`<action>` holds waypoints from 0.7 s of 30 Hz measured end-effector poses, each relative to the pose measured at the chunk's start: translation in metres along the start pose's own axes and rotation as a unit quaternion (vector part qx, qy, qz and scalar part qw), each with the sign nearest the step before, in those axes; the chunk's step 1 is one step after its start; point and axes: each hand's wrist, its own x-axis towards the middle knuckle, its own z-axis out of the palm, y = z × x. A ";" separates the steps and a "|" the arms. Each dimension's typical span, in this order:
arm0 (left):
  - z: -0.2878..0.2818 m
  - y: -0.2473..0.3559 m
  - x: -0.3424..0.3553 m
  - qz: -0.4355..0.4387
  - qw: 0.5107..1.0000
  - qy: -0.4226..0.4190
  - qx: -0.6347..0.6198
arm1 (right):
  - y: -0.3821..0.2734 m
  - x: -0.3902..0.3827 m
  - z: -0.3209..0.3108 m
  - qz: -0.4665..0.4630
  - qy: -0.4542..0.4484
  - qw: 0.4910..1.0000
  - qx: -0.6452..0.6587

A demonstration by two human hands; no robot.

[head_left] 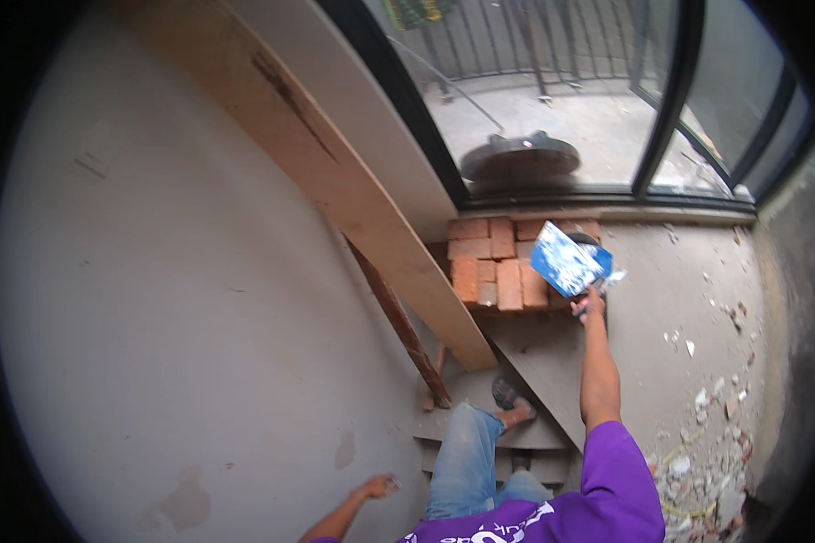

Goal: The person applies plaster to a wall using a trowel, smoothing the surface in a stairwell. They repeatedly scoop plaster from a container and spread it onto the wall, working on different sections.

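My right arm, in a purple sleeve, reaches forward over a stack of bricks. My right hand (pixel 590 308) is closed on a flat blue tool smeared with white (pixel 566 261), apparently by a dark handle. Its wide blade is tilted above the right part of the orange-red bricks (pixel 491 237). Partly behind the blade shows a dark round thing (pixel 585 239) that I cannot make out. Low beside the pale wall, my left hand (pixel 378 487) has its fingers slightly bent and apart, and no held thing is discernible there.
A long wooden board (pixel 362 195) leans diagonally along the wall (pixel 172 281), with a narrower dark plank (pixel 398 321) under it. My sandalled foot (pixel 512 396) is on a step. Rubble (pixel 697 471) litters the right side. A dark-framed window (pixel 598 195) stands beyond the bricks.
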 end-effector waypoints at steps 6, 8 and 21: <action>0.093 0.042 -0.047 -0.027 0.980 0.040 -0.194 | 0.021 0.050 -0.001 -0.063 0.013 0.998 -0.022; 0.082 0.048 -0.049 -0.036 0.973 0.074 -0.214 | 0.024 0.081 -0.013 -0.105 0.040 0.993 0.019; 0.097 0.057 -0.053 -0.106 0.931 0.144 -0.319 | 0.018 0.047 -0.003 -0.103 0.043 0.994 -0.013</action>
